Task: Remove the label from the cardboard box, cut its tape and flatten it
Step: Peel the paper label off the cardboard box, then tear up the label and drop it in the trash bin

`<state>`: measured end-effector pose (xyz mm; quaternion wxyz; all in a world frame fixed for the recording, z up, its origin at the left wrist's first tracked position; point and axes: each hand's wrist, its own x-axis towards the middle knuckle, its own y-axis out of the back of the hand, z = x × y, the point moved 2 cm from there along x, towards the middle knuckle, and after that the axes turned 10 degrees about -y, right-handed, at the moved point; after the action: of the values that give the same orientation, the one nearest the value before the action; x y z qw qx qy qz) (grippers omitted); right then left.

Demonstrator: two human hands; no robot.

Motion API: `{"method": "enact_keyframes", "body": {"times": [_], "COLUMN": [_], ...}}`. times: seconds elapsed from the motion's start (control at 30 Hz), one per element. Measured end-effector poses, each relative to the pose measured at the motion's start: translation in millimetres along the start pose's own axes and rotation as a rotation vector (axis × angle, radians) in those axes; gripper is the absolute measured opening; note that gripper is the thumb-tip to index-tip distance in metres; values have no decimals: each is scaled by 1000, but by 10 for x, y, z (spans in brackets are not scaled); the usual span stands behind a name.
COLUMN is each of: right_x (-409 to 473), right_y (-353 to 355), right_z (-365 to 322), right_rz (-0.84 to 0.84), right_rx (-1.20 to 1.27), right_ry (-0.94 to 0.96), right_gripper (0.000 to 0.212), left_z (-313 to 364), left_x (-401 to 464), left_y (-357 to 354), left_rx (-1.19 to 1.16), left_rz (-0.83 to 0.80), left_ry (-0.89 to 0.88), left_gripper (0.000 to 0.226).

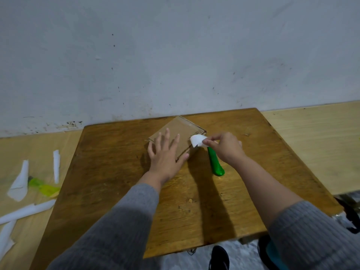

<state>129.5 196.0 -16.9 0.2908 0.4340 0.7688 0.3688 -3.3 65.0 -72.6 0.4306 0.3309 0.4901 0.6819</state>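
A small brown cardboard box (183,129) lies on the dark wooden table (120,172) near its far edge. My left hand (165,154) presses flat on the box's top with straight, spread fingers. My right hand (224,146) pinches a curled white label (196,140) at the box's right edge; one end of the label still touches the box. A green-handled knife (215,162) lies on the table just right of the box, its upper end hidden under my right hand.
Several white paper strips (19,182) and a yellow-green plastic scrap (41,187) lie on the lighter surface left of the table. A grey wall rises behind. Dark shoes (219,257) show below the table's near edge.
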Motion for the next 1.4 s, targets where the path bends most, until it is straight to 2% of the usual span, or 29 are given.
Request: {"method": "enact_keyframes", "body": {"times": [0.07,0.2,0.3,0.4,0.5,0.6,0.67,0.73,0.87,1.0,1.27,1.4], "right_x": [-1,2,8,16,22,-73,-151,-173,-206,-331,-450,-448], "right_y": [89,291,477,635,860,1109,1258,1395,1686,2062,2885,3170], "right_z": [-25,-69,-60,48,242,437,554,729,1119,1610,2797,3379], "right_rz": [-32,-168,-114,-69,70,278,428,511,496,450,400,442], "right_rx": [88,313,411,445,235,-187,-263,-223,-103,40,24,-44], "right_ry": [25,49,29,17,88,206,285,314,245,172,134,105], "right_gripper": [20,10,5,5,10,24,24,16,14,15,7,7], "left_z": [143,416,603,780,954,1214,1434,1664,2192,2828,4155,4733], "left_x": [10,108,195,287,411,521,565,600,652,670,712,716], "left_y": [118,353,486,537,576,576,557,520,416,230,-147,-351], "left_rx": [-6,-45,-88,-132,-178,-217,-240,-277,-194,-95,-397,-362], "left_rz": [199,398,523,566,562,526,529,529,562,521,411,380], "left_ry": [-144,-342,-407,-475,-452,-427,-448,-456,-495,-543,-688,-660], "left_gripper": [58,37,21,13,14,12,11,12,14,18,25,13]}}
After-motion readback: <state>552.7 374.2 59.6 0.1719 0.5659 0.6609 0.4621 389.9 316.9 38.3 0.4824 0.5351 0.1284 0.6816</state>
